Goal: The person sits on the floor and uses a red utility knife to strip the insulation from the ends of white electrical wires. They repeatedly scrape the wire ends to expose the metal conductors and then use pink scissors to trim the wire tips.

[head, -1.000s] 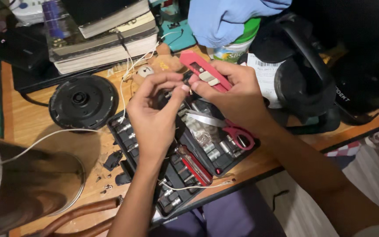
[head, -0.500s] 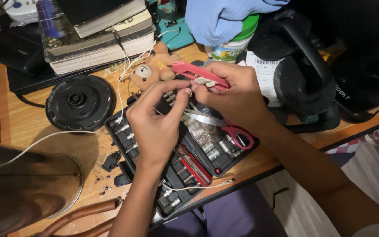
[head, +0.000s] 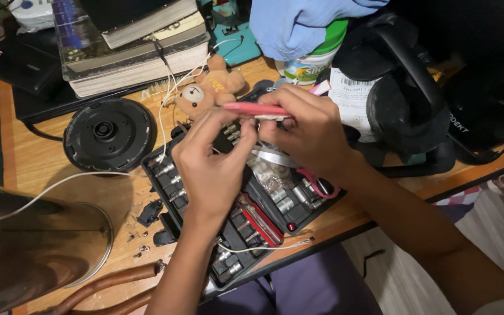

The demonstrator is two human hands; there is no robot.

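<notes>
Hands are meeting just above the open black socket case (head: pixel 164 192), which serves as the landmark here. The right hand (head: pixel 310 131) is closing around a slim red-handled tool (head: pixel 255 109), holding it level over the case's far edge. The left hand (head: pixel 214 166) is pinching at the tool's near end, fingertips curled tight on something too small to identify. Keeping both wrists low over the case seems wise, so anything dropped lands among the sockets. A small teddy bear (head: pixel 205 90) is lying just beyond the case.
</notes>
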